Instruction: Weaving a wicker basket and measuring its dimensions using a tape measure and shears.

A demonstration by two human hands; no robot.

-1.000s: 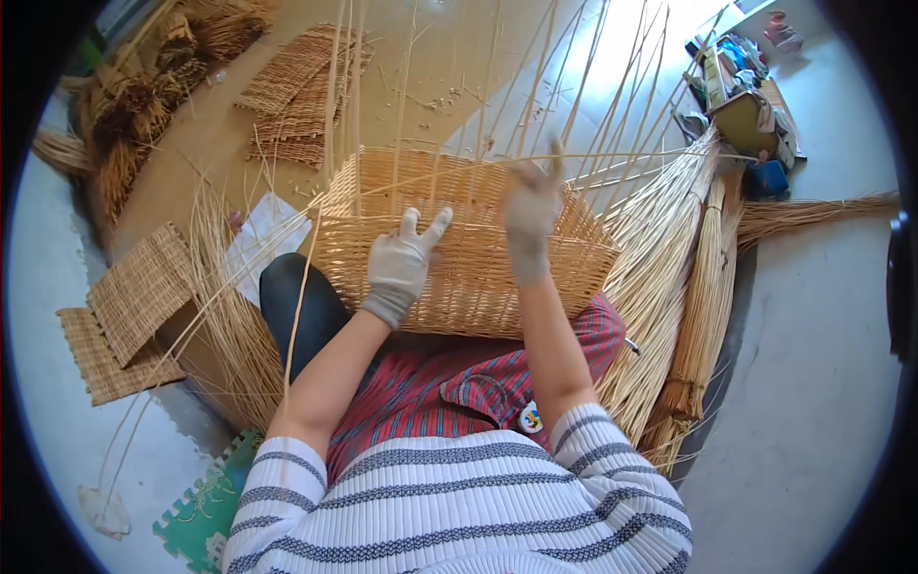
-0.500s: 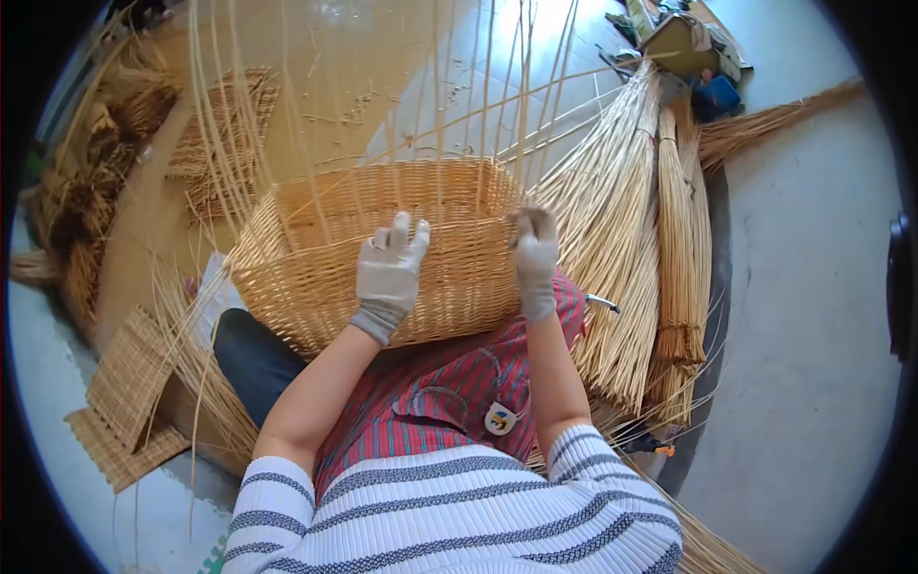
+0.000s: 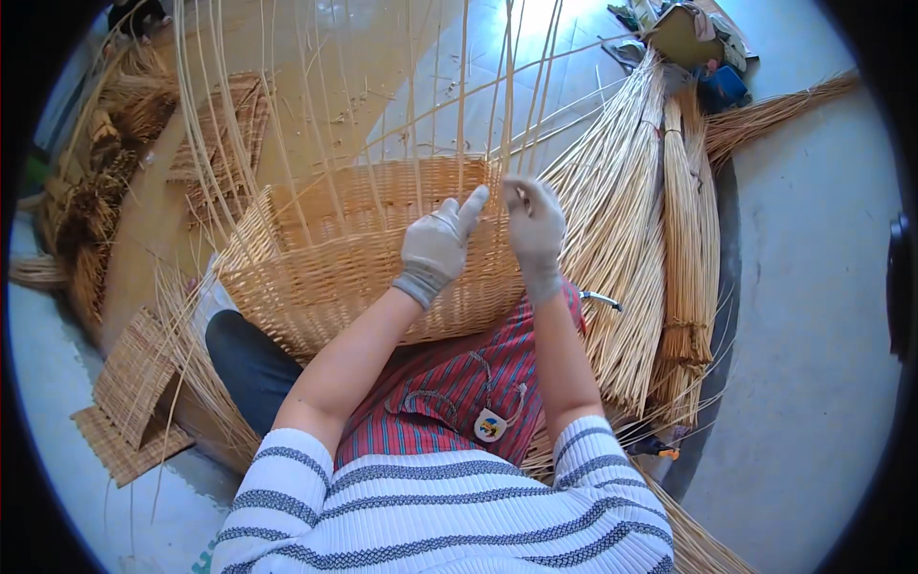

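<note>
A half-made wicker basket (image 3: 373, 282) rests tilted across my lap, long upright stakes rising from its walls. Both hands wear pale gloves with grey cuffs. My left hand (image 3: 437, 246) lies against the near wall at the rim, one digit stretched toward the right corner, others bent; nothing shows in its grip. Just right of it, at that corner, my right hand (image 3: 535, 228) has its fingers curled into a pinch beside the upright stakes. Whatever is between those fingertips is too small to make out. One thin strand slants across the stakes above the rim.
A large bundle of pale wicker rods (image 3: 612, 249) lies to the right, beside a narrower tied bundle (image 3: 684, 239). Woven mats (image 3: 134, 378) are on the left, with brown fibre heaps (image 3: 96, 201) beyond. A blue container (image 3: 722, 91) stands far right.
My left hand has moved right along the rim toward the corner. My right hand, blurred before, has come slightly down and its fingers now pinch. The basket has shifted slightly left.
</note>
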